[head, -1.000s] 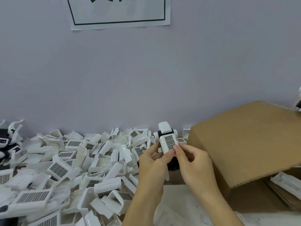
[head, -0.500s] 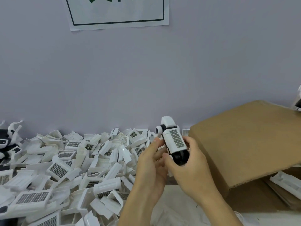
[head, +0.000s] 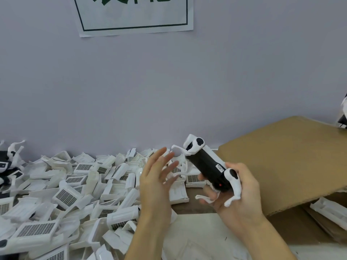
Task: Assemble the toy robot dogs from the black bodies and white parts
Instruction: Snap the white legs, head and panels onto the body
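My right hand [head: 236, 196] grips a toy robot dog [head: 208, 166] by its near end, belly side up. The dog's black underside shows, with white legs at both ends and a small red dot near my fingers. My left hand [head: 157, 177] is just left of the dog with its fingers spread and straight, holding nothing and not touching it. A big pile of white parts [head: 75, 188], many with dark grid panels, covers the table to the left.
A brown cardboard box [head: 285, 162] lies at the right, close behind my right hand. More white parts [head: 330, 212] sit under its flap at the far right. Black and white dogs [head: 9, 162] lie at the far left edge. The wall carries a paper sign [head: 135, 14].
The dog has turned over from white grid back up to black belly up. My left hand has let go and drawn away to the left; my right hand alone holds the dog.
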A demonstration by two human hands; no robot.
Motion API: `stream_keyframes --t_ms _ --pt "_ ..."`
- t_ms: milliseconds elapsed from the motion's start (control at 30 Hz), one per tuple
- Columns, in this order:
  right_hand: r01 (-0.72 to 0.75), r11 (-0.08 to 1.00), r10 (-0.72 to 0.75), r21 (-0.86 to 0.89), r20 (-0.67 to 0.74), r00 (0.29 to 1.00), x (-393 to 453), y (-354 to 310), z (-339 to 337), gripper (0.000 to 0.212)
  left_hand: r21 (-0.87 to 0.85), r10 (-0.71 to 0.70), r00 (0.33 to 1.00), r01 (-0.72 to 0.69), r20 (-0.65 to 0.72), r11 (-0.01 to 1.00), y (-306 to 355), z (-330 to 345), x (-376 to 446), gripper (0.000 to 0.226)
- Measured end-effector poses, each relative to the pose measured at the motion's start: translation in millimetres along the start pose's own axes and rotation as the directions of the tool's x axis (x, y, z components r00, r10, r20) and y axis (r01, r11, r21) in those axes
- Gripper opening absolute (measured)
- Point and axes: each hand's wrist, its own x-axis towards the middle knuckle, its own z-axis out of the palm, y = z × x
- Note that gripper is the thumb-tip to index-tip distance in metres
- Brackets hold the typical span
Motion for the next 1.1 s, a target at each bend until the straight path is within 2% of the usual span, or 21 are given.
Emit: stream_keyframes --t_ms 67,133,200,367,500,600,667,800,867,933,1000,1100 --pt "-0.103 0.994 0.098 0.041 0.103 0.990 -4 -1 3 0.036 -0.076 -0.073 0.986 0.085 0.147 0.993 -3 2 -2 0.030" --pt "-0.167 0.986 0.160 0.018 0.196 0.968 -5 0 5 0.042 -0.055 -0.058 0.973 0.072 0.225 0.996 -2 3 -4 0.028" --pt "-0.199 0.980 0.196 -0.013 0.242 0.950 -3 1 5 0.046 -0.048 -0.034 0.970 0.047 0.239 0.998 -3 1 -3 0.029" --pt "-0.233 0.972 0.235 -0.038 0.249 0.940 0 3 1 0.048 -0.061 -0.044 0.970 0.061 0.241 0.996 -4 -2 -1 0.023" --pt "-0.091 0.992 0.104 -0.083 0.172 0.980 2 5 -1 0.042 -0.038 -0.086 0.978 0.095 0.192 0.995 -6 -2 1 0.020" --pt "0.031 0.983 -0.018 -0.181 0.069 0.997 3 10 1 0.040 -0.009 -0.135 0.990 0.135 0.034 0.991 -8 0 4 0.016" --pt "0.138 0.942 -0.130 -0.307 0.044 0.990 4 14 4 0.033 -0.013 -0.164 0.985 0.163 -0.051 0.986 -11 1 5 0.014" --pt "0.288 0.812 -0.313 -0.508 0.038 0.949 2 21 13 0.020 0.082 -0.166 0.962 0.187 -0.216 0.979 -20 3 7 0.012" --pt "0.344 0.724 -0.385 -0.598 0.063 0.921 2 24 14 0.040 0.155 -0.117 0.960 0.160 -0.253 0.975 -20 2 7 0.008" --pt "0.367 0.621 -0.435 -0.693 0.085 0.896 2 27 14 0.055 0.172 -0.090 0.972 0.129 -0.216 0.977 -18 3 6 0.019" --pt "0.392 0.447 -0.513 -0.804 0.129 0.849 3 32 13 0.062 0.127 -0.115 0.984 0.133 -0.139 0.983 -16 6 5 0.028" --pt "0.457 0.045 -0.643 -0.888 0.324 0.694 6 36 14 0.064 0.020 -0.175 0.984 0.175 0.012 0.984 -13 10 -1 0.029"
